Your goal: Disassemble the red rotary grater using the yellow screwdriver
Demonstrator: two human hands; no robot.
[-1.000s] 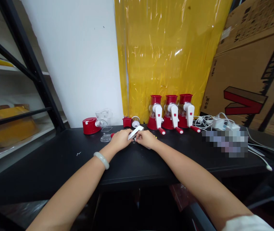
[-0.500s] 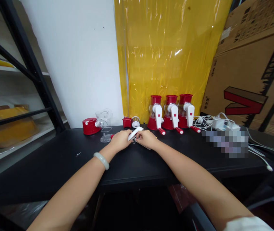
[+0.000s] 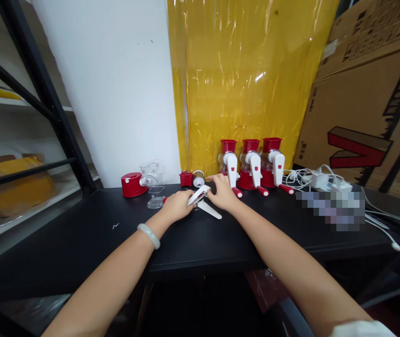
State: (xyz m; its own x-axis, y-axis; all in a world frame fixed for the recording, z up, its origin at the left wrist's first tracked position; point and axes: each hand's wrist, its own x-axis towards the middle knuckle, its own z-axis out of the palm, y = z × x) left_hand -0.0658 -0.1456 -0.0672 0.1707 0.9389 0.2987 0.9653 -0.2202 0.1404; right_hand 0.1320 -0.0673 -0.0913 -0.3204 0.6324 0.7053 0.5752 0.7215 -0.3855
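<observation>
My left hand [image 3: 178, 206] is closed around a white crank handle [image 3: 198, 194] whose red knob [image 3: 165, 200] peeks out at the hand's far side. My right hand [image 3: 222, 193] has its fingers apart; the thumb is by the handle's far end, and whether it touches cannot be told. Below the handle, a flat white tapered strip [image 3: 211, 211] slants toward the table's front. Just behind the hands are a red hopper [image 3: 186, 179] and a metal grating drum [image 3: 198, 179].
Three assembled red-and-white rotary graters [image 3: 255, 164] stand behind on the right. At left are a red base [image 3: 133, 184], a clear housing [image 3: 153, 171] and a clear lid [image 3: 155, 202]. White cables [image 3: 312, 179] lie by a large carton [image 3: 361, 107]. Small white scraps [image 3: 115, 225] dot the black table [image 3: 200, 248].
My right hand has opened and moved slightly up and right, off the handle's near side. The white tapered strip now shows fully. My left hand stays on the handle.
</observation>
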